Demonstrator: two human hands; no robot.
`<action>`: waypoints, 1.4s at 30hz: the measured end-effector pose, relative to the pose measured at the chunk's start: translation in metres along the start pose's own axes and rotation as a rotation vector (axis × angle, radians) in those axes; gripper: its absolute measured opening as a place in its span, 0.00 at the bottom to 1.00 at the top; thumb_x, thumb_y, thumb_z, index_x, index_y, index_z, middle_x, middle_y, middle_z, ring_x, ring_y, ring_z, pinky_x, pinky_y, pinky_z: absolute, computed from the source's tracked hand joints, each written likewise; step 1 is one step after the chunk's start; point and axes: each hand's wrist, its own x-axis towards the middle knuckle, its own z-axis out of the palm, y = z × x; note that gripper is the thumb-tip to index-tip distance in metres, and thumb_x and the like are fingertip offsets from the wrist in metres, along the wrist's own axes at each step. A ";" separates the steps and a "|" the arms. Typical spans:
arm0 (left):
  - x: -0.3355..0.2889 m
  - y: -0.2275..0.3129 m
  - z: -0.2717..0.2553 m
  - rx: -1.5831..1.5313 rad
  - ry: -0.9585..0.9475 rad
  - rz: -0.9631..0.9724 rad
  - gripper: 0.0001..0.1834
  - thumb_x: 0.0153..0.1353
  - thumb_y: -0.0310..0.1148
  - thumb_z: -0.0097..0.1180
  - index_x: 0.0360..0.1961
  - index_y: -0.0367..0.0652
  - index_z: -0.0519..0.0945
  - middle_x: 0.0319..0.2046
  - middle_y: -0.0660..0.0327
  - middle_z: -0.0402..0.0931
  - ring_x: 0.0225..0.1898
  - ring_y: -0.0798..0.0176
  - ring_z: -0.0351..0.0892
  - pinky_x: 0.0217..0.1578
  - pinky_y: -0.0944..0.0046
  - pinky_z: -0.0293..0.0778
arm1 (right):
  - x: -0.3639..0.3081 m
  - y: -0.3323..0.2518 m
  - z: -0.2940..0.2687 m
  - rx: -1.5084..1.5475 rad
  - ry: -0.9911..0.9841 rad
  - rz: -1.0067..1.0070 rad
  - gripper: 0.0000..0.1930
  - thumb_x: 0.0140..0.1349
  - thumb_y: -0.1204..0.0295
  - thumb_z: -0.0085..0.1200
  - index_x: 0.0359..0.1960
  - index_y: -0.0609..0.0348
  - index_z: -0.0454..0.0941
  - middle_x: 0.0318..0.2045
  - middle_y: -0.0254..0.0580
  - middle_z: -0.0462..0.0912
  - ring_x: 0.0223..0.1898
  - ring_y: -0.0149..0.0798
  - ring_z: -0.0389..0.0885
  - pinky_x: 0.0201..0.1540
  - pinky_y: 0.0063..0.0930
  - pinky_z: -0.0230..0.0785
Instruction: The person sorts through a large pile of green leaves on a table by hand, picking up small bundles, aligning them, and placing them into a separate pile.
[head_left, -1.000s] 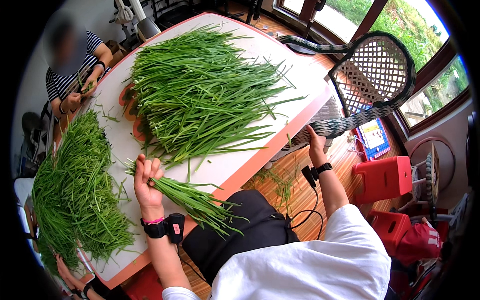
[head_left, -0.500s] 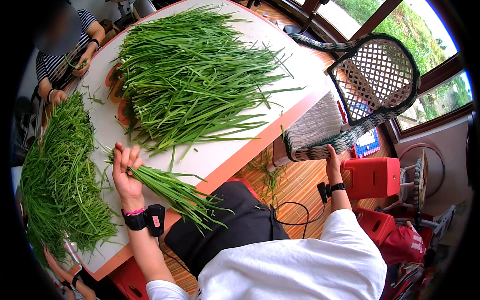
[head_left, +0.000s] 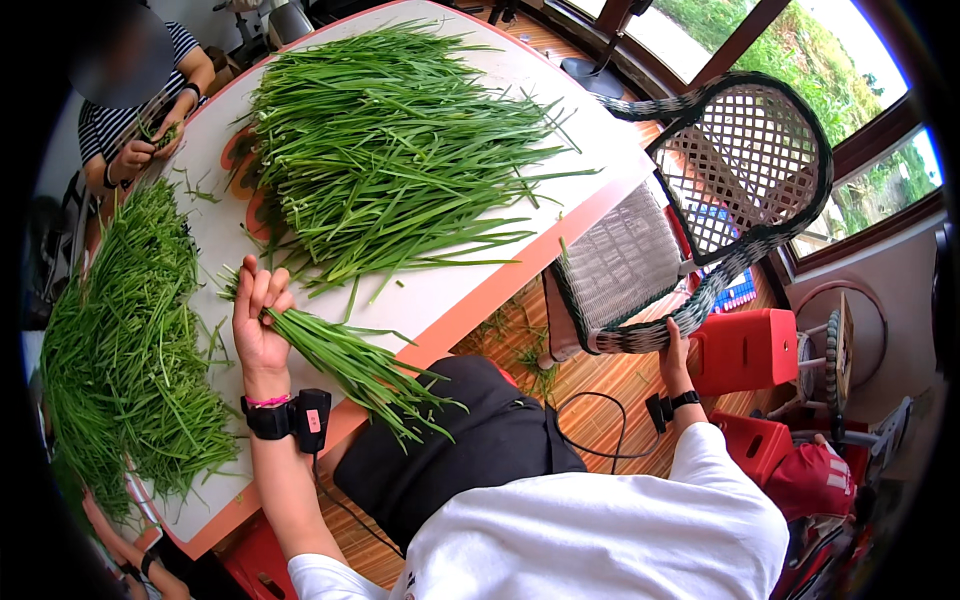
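In my left hand [head_left: 264, 325] a bunch of garlic chives [head_left: 345, 362] is gripped, its cut ends above my fingers and its leaf tips hanging past the table edge over my lap. My right hand [head_left: 676, 358] is out to the side, closed on the armrest [head_left: 640, 338] of a woven chair [head_left: 615, 262]; the chair hides part of its fingers. A large heap of long chives [head_left: 390, 160] lies on the white table [head_left: 560, 205] beyond my left hand. To the left of that hand is another heap of chives [head_left: 135, 350].
Across the table's far left corner a person in a striped shirt handles a few stems [head_left: 160, 135]. Another person's arm [head_left: 130, 550] shows at the lower left. Red stools [head_left: 745, 352] stand right of the chair. A cable [head_left: 600, 400] loops above the wooden floor, where scraps lie.
The chair has turned slightly and shifted nearer, my right hand staying on its armrest. My left hand still holds the bunch. The striped-shirt person's hand left the heap and joined the other.
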 end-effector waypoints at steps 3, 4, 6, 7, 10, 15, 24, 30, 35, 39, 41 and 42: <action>-0.003 0.008 0.000 0.038 -0.010 -0.041 0.10 0.65 0.32 0.47 0.43 0.40 0.76 0.13 0.73 0.50 0.22 0.76 0.49 0.17 0.77 0.49 | -0.002 0.009 -0.004 -0.014 0.007 -0.035 0.16 0.56 0.68 0.58 0.44 0.57 0.70 0.35 0.30 0.74 0.38 0.30 0.74 0.43 0.24 0.68; -0.004 0.011 0.000 0.053 -0.005 -0.066 0.10 0.65 0.33 0.47 0.43 0.40 0.76 0.13 0.73 0.50 0.22 0.76 0.49 0.17 0.77 0.49 | -0.002 0.012 -0.005 -0.027 0.023 -0.073 0.17 0.55 0.67 0.58 0.44 0.57 0.70 0.35 0.30 0.74 0.38 0.30 0.74 0.42 0.24 0.68; -0.006 0.012 0.005 0.085 0.034 -0.061 0.09 0.63 0.33 0.50 0.42 0.41 0.74 0.13 0.73 0.50 0.21 0.77 0.50 0.17 0.79 0.50 | 0.001 0.019 -0.013 -0.043 0.027 -0.086 0.16 0.55 0.67 0.59 0.44 0.56 0.71 0.35 0.30 0.74 0.38 0.31 0.75 0.42 0.25 0.68; -0.004 0.011 0.005 0.092 0.036 -0.067 0.10 0.63 0.34 0.51 0.42 0.41 0.74 0.13 0.74 0.50 0.21 0.77 0.50 0.17 0.79 0.50 | -0.001 0.019 -0.022 -0.046 0.026 -0.077 0.16 0.55 0.66 0.59 0.44 0.56 0.71 0.35 0.31 0.75 0.38 0.31 0.75 0.42 0.26 0.69; -0.006 0.013 0.008 0.162 0.056 -0.080 0.11 0.61 0.36 0.54 0.41 0.42 0.74 0.13 0.74 0.50 0.21 0.77 0.51 0.18 0.79 0.49 | -0.009 0.013 -0.018 -0.045 0.045 0.046 0.17 0.55 0.64 0.58 0.43 0.56 0.72 0.36 0.32 0.76 0.38 0.32 0.76 0.41 0.27 0.70; -0.003 0.011 0.004 0.102 0.021 -0.087 0.11 0.61 0.36 0.54 0.41 0.44 0.75 0.13 0.75 0.49 0.21 0.77 0.50 0.19 0.79 0.50 | -0.020 -0.011 0.026 -1.056 0.088 -0.280 0.36 0.54 0.54 0.58 0.55 0.69 0.61 0.51 0.58 0.68 0.52 0.53 0.68 0.53 0.38 0.62; -0.012 0.012 -0.010 -0.022 -0.041 -0.102 0.10 0.63 0.35 0.51 0.43 0.44 0.76 0.13 0.74 0.50 0.24 0.76 0.52 0.20 0.79 0.51 | -0.122 -0.046 0.310 -0.527 -0.407 -0.089 0.49 0.56 0.38 0.44 0.68 0.56 0.35 0.68 0.44 0.40 0.69 0.43 0.40 0.64 0.40 0.43; -0.010 0.010 -0.011 0.011 -0.031 -0.084 0.15 0.62 0.40 0.53 0.44 0.42 0.73 0.14 0.75 0.48 0.21 0.77 0.49 0.22 0.78 0.52 | -0.064 0.023 0.348 -0.984 0.109 -0.134 0.53 0.49 0.35 0.50 0.64 0.67 0.46 0.61 0.73 0.45 0.63 0.63 0.50 0.62 0.41 0.50; -0.008 0.006 -0.014 -0.051 -0.040 -0.123 0.14 0.62 0.40 0.52 0.44 0.43 0.73 0.14 0.75 0.48 0.21 0.77 0.49 0.21 0.78 0.50 | -0.049 0.034 0.337 -1.006 0.195 -0.201 0.57 0.46 0.33 0.51 0.66 0.65 0.40 0.61 0.78 0.37 0.62 0.71 0.48 0.62 0.46 0.51; -0.014 0.021 -0.018 -0.081 -0.032 -0.089 0.12 0.63 0.38 0.51 0.44 0.44 0.74 0.14 0.74 0.48 0.22 0.77 0.49 0.20 0.78 0.50 | -0.087 0.019 0.368 -0.898 0.162 -0.178 0.57 0.48 0.35 0.51 0.66 0.66 0.38 0.62 0.77 0.38 0.63 0.70 0.46 0.63 0.45 0.50; -0.011 0.016 -0.014 -0.130 -0.052 -0.100 0.10 0.64 0.36 0.49 0.44 0.45 0.75 0.14 0.74 0.48 0.22 0.76 0.49 0.20 0.78 0.50 | -0.076 0.016 0.361 -0.890 0.221 -0.194 0.57 0.48 0.36 0.51 0.66 0.67 0.37 0.62 0.76 0.38 0.64 0.69 0.44 0.64 0.45 0.48; -0.009 0.012 -0.013 -0.153 -0.077 -0.112 0.10 0.64 0.36 0.49 0.44 0.45 0.75 0.14 0.74 0.48 0.22 0.76 0.49 0.20 0.78 0.50 | -0.073 0.014 0.357 -0.889 0.236 -0.202 0.57 0.48 0.36 0.51 0.66 0.67 0.37 0.62 0.76 0.38 0.64 0.69 0.44 0.64 0.45 0.48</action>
